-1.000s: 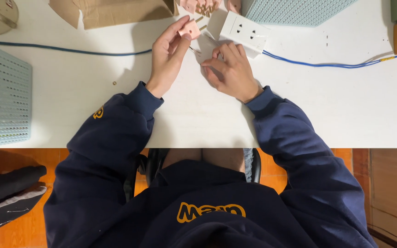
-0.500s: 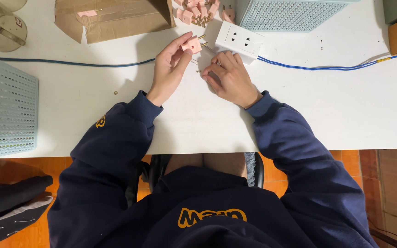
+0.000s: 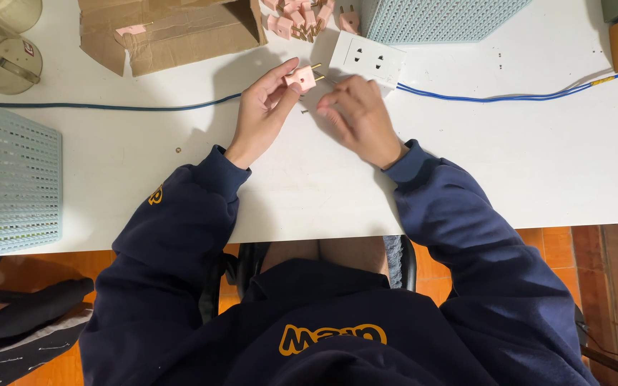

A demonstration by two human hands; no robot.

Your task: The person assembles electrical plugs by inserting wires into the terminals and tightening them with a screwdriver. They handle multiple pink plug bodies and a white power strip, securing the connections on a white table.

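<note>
Left hand: the left hand rests on the white worktop, thumb and fingers pinched on a pink plug.
Pink plug: held just above the worktop between the two hands, close to the white socket block; its brass prongs point right and slightly up, toward that block, so its long axis runs roughly left to right.
Right hand: the right hand lies knuckles up just right of the plug, fingers curled inward; whether they grip anything cannot be told, since the fingertips are hidden and blurred.
Small dark piece: a thin dark pin or screw shows between the two hands, too small to identify.
White socket block: flat on the worktop just above the right hand, tilted a little, with a blue cable leading off to the right.
Heap of pink plugs: more pink plugs lie piled at the top edge, beside a torn cardboard box.
Baskets: a pale blue perforated basket stands at the left edge, another at the top right.
Dark cable: a dark blue cable runs from the left toward the left hand.
</note>
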